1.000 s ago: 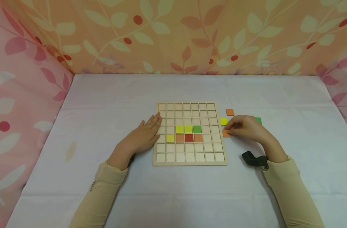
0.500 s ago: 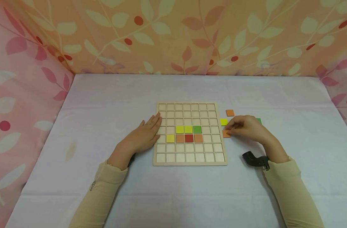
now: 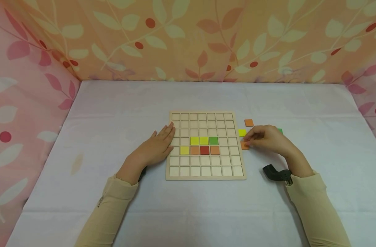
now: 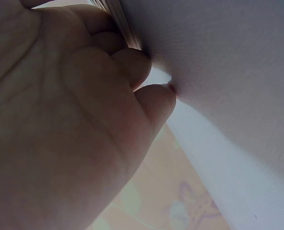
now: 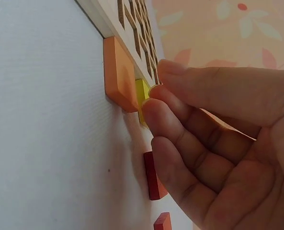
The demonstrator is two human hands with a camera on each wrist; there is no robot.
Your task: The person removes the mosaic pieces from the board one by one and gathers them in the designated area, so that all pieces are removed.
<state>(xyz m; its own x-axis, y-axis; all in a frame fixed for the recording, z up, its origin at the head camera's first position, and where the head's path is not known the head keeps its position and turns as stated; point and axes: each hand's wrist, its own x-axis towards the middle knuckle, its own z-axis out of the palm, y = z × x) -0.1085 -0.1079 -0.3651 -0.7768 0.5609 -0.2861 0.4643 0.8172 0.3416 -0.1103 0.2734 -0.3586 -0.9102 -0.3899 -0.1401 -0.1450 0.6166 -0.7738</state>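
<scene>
A wooden grid board (image 3: 206,178) lies mid-table. Yellow tiles (image 3: 194,141), a green tile (image 3: 213,141), orange tiles (image 3: 195,150) and a red tile (image 3: 204,150) sit in its middle rows. My left hand (image 3: 155,145) rests along the board's left edge, fingers extended. My right hand (image 3: 266,139) hovers just right of the board, its fingers loosely curled and holding nothing visible. Below its fingertips, an orange tile (image 5: 118,72) lies on the table against the board's edge. A gap between hand and tile shows in the right wrist view.
Loose tiles lie around the right hand: a yellow tile (image 3: 242,132), another orange tile (image 3: 249,122) and a partly covered green tile (image 3: 280,131). The right wrist view also shows a dark red tile (image 5: 153,177). Patterned cloth (image 3: 175,41) stands behind the white table (image 3: 188,212).
</scene>
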